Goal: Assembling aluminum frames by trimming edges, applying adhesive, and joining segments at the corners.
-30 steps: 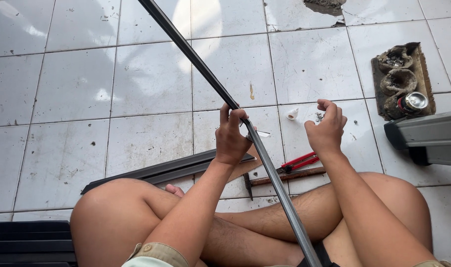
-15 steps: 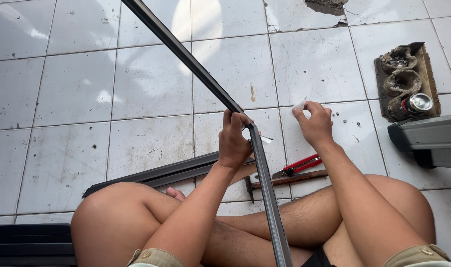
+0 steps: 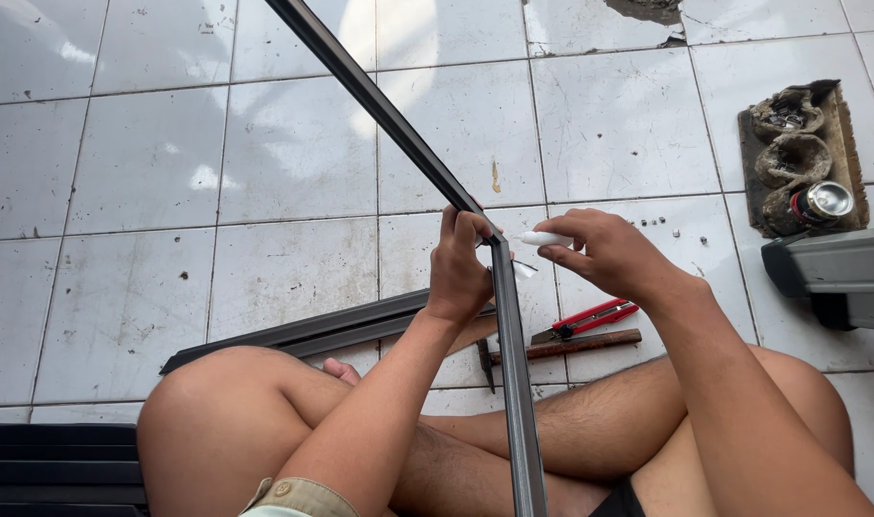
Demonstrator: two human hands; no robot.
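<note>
Left hand (image 3: 459,273) clamped the dark metal frame (image 3: 510,383) at its corner joint, steadying it above my legs. Right hand (image 3: 607,254) pinched a small white tube (image 3: 544,238), nozzle at the joint.

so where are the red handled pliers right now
In the head view the red-handled pliers lie on the tiled floor right of centre, just below the right hand and directly above a wooden-handled hammer.
</note>
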